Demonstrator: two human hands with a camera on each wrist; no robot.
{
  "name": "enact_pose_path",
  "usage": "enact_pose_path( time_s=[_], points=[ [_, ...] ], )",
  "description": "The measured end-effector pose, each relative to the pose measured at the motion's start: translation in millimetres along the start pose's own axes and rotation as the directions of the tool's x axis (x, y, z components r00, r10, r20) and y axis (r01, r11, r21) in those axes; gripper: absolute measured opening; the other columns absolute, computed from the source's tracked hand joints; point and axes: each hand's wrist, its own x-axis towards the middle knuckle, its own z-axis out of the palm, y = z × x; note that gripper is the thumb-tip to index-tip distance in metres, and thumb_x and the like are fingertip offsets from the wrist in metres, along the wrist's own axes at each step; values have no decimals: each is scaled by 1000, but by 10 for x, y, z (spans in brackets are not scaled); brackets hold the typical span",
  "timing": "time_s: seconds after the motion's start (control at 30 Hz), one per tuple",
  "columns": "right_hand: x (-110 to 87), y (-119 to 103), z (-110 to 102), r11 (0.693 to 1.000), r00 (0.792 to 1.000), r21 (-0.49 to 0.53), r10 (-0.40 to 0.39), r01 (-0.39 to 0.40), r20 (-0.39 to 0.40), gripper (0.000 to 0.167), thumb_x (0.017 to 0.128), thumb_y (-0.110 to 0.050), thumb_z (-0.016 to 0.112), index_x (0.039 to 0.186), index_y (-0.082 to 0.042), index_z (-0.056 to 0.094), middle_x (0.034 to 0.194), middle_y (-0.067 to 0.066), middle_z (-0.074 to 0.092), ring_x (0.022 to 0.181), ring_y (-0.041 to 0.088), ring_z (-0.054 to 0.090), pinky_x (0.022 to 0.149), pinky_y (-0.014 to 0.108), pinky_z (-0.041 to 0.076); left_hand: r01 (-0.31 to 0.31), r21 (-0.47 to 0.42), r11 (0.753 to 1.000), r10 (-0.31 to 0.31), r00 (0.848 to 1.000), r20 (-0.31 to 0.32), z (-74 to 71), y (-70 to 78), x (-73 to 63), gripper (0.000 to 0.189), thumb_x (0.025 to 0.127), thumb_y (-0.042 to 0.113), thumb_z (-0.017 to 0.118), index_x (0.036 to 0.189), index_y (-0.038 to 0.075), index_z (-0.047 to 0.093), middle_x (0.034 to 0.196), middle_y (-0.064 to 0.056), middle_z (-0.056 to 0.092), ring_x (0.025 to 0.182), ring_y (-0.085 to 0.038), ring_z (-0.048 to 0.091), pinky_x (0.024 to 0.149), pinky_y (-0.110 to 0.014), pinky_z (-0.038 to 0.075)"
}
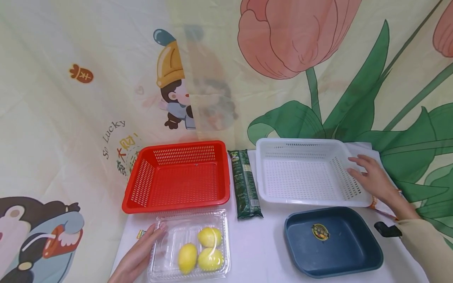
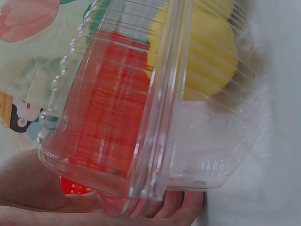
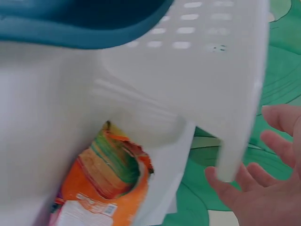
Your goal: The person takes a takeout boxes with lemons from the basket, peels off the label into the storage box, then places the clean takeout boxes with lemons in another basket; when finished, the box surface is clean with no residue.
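At the front left, my left hand (image 1: 139, 251) grips the left side of a clear plastic box (image 1: 163, 271), thumb near its top edge. In the left wrist view, fingers (image 2: 176, 207) reach beneath the rim of the box. Three yellow lemons (image 1: 187, 257) lie inside it under the clear lid. My right hand (image 1: 373, 177) is at the right end of the white basket (image 1: 301, 198), fingers spread and holding nothing. The right wrist view shows its fingertips close beside the corner of the basket rim (image 3: 235, 127).
A red basket (image 1: 177, 206) stands at the back left. A long dark green packet (image 1: 245, 184) lies between the baskets. The dark blue tray (image 1: 332, 271) sits in front of the white basket. An orange packet (image 3: 108, 188) lies beside it. A patterned curtain (image 1: 219, 59) hangs behind.
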Motion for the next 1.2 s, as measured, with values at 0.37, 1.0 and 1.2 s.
enact_pose_path(
  time_s=[0.37, 1.0, 1.2],
  points=[
    [2, 120, 101, 997, 997, 8, 70, -71, 40, 65, 105, -25, 54, 152, 13, 29, 152, 46, 18, 128, 68, 30, 88, 84, 36, -60, -42, 997, 60, 998, 6, 29, -7, -36, 84, 100, 52, 53, 162, 12, 12, 161, -17, 20, 144, -36, 24, 95, -37, 50],
    [-65, 195, 205, 990, 989, 35, 133, -135, 60, 67, 106, -17, 48, 160, 2, 14, 153, 44, 24, 113, 59, 47, 92, 80, 39, -16, -28, 999, 16, 1000, -11, 64, 1, -62, 78, 100, 49, 58, 160, 22, 17, 151, -12, 32, 126, -28, 44, 94, -38, 52],
    [-67, 185, 230, 992, 992, 37, 122, -123, 45, 65, 105, -12, 48, 160, 2, 15, 151, 44, 27, 106, 56, 54, 88, 75, 47, 19, 11, 1000, -19, 1000, -4, 46, 41, -91, 92, 98, 55, 57, 164, 16, 7, 159, -16, 21, 137, -35, 33, 107, -46, 45]
  ],
)
